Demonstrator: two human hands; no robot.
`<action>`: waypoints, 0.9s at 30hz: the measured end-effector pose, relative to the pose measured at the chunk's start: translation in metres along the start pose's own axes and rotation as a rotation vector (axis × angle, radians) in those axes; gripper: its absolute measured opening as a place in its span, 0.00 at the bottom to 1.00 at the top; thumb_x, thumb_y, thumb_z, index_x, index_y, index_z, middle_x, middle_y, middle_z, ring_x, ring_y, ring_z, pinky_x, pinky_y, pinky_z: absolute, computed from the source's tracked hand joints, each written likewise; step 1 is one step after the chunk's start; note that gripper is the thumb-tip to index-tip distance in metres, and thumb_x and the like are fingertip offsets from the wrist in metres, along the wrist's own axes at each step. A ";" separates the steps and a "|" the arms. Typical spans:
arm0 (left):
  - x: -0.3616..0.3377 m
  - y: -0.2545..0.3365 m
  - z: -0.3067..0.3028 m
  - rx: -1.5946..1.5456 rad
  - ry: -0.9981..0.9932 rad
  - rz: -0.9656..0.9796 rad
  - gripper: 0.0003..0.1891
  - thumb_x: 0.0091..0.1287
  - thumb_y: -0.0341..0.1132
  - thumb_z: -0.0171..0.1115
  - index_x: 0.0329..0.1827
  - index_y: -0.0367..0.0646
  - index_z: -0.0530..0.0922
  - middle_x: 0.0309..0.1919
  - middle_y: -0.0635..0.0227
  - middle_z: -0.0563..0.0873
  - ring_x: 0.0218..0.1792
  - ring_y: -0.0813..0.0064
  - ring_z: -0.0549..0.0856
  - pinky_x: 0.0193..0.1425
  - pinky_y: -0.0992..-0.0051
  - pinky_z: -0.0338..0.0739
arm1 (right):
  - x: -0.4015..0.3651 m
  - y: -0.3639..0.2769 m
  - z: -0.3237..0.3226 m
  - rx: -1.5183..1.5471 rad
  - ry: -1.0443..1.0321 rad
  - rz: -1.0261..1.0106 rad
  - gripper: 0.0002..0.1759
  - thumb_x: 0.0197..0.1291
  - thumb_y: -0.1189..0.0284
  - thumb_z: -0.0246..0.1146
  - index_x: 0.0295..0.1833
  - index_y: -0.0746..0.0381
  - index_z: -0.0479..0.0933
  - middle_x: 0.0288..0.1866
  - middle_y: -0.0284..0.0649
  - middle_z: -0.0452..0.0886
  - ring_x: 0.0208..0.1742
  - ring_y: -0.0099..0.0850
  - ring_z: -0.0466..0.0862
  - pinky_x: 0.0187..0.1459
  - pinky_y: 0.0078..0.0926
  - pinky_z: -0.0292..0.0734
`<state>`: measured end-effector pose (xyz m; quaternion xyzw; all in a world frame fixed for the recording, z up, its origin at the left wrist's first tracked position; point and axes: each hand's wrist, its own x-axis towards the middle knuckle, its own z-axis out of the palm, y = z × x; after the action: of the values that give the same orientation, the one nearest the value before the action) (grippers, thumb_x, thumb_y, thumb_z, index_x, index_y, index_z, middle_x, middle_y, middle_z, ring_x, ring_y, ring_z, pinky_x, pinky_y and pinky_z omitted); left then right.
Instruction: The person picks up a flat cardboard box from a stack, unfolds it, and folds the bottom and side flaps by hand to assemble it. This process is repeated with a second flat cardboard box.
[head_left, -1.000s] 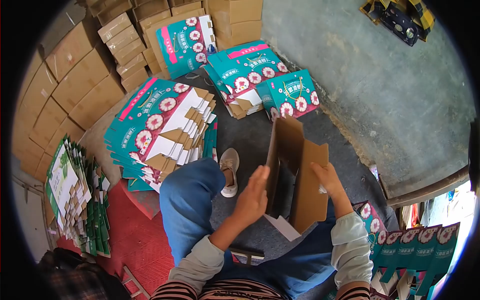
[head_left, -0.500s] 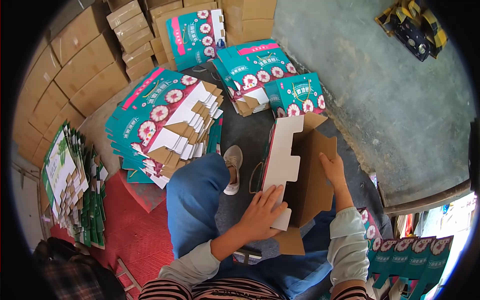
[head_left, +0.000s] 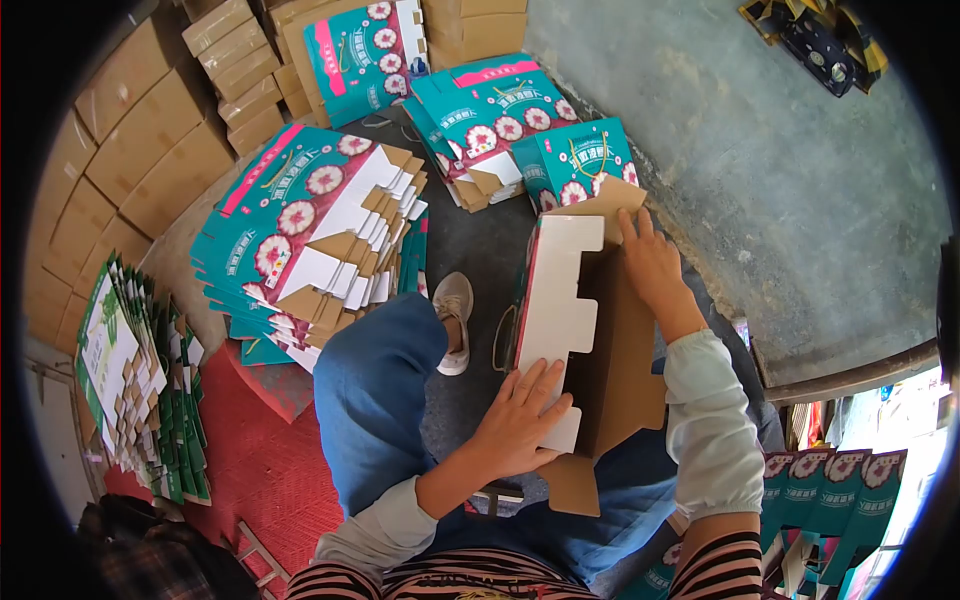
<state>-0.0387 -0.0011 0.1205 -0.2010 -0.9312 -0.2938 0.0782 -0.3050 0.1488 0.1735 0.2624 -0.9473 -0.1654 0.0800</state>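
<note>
An opened cardboard box (head_left: pixel 625 360) with a white side panel stands between my knees, its brown inside facing up and its flaps spread. My left hand (head_left: pixel 515 420) lies on the lower end of the white panel, fingers spread apart. At the box's far right corner, my right hand (head_left: pixel 655 260) has its fingers on the top brown flap and the edge beside it. A cord handle shows along the box's left side. The printed outer face is mostly hidden.
Flat teal printed cartons (head_left: pixel 310 230) are piled at the left, with more teal cartons (head_left: pixel 495 110) ahead. Brown boxes (head_left: pixel 150 120) line the back left. Green-white cartons (head_left: pixel 125 360) stand far left. Folded teal cartons (head_left: pixel 830 500) are at the lower right. A concrete ledge (head_left: pixel 740 200) runs along the right.
My right hand has moved up along the box from its right side wall to the far flap. My left hand stays on the white panel. The view has shifted slightly.
</note>
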 end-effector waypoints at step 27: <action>0.042 -0.036 0.009 0.031 -0.180 0.090 0.12 0.66 0.41 0.59 0.44 0.45 0.84 0.66 0.58 0.71 0.70 0.54 0.64 0.72 0.52 0.54 | -0.108 0.010 -0.031 0.226 -0.001 -0.416 0.09 0.58 0.65 0.64 0.33 0.60 0.78 0.38 0.42 0.80 0.40 0.43 0.81 0.47 0.39 0.76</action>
<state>-0.0927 -0.0091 0.1057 -0.2670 -0.9289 -0.2564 0.0102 -0.2100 0.2051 0.1994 0.4591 -0.8854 -0.0712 0.0139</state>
